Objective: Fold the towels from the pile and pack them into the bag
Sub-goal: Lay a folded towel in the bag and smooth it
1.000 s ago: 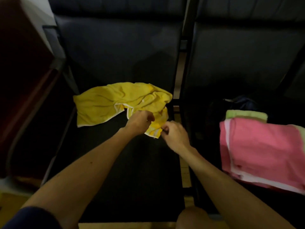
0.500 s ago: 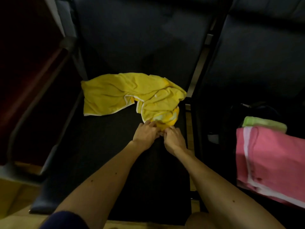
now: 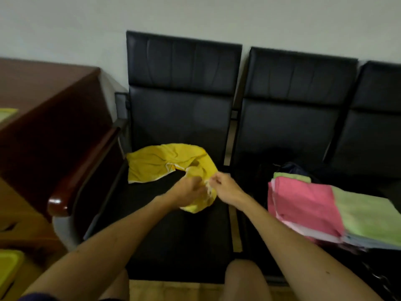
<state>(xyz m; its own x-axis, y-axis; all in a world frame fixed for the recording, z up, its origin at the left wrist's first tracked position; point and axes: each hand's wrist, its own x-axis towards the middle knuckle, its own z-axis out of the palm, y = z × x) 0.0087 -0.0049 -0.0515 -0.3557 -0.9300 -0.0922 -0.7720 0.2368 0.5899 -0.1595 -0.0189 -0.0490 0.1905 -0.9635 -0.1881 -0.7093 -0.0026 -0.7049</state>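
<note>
On the black padded chair seat (image 3: 173, 235), left hand (image 3: 188, 192) and right hand (image 3: 225, 187) each grip the near end of a crumpled yellow terry towel (image 3: 156, 164) trailing toward the seat's back-left corner. Mismatched edges gripped here would likely skew the fold.

Dk navy L sleeve (image 3: 36, 297); bare forearms (image 3: 121, 231), knees (image 3: 243, 276)
</note>
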